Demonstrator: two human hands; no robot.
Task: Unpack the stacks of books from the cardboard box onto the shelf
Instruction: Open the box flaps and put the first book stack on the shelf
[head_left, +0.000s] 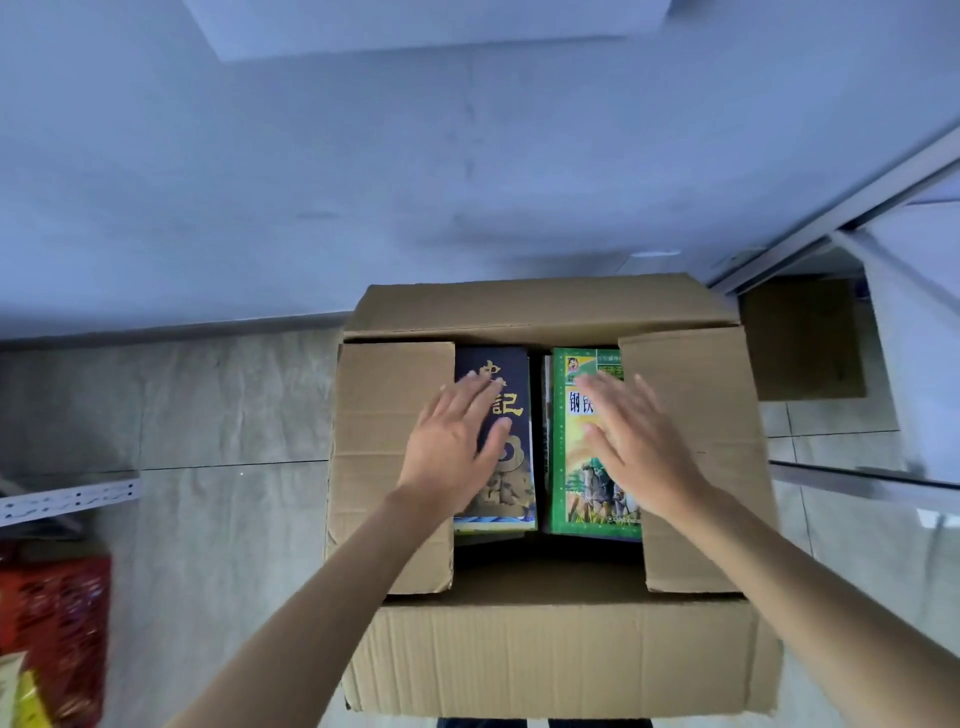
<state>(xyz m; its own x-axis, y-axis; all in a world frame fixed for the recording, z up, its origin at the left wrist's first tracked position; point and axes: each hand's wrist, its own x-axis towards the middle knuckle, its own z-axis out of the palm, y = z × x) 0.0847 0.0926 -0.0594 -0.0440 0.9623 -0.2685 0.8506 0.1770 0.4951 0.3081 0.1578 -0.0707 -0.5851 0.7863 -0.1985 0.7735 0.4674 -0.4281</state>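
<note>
From the head camera, the cardboard box (550, 660) sits on the tiled floor (218, 415) at about 6 o'clock in the frame, its top open with the side flaps folded partly inward; inside, two stacks of books lie flat side by side, their long axes running from 6 toward 12 o'clock, away from the person; the dark blue book (511, 395) with gold characters tops the left stack, and the green book (576, 467) with an illustrated cover tops the right stack, both with their titles at the 12 o'clock end; the left hand (457, 447) is spread flat, fingers pointing to about 1 o'clock, over the left flap and the blue cover's left edge; the right hand (634, 441) is likewise spread flat, fingers pointing to about 11 o'clock, over the green cover and the right flap; neither hand grips anything, and motion blur makes it unclear whether the palms actually touch the covers; a red crate (57, 623) stands at 8 o'clock, well apart from the box.
</note>
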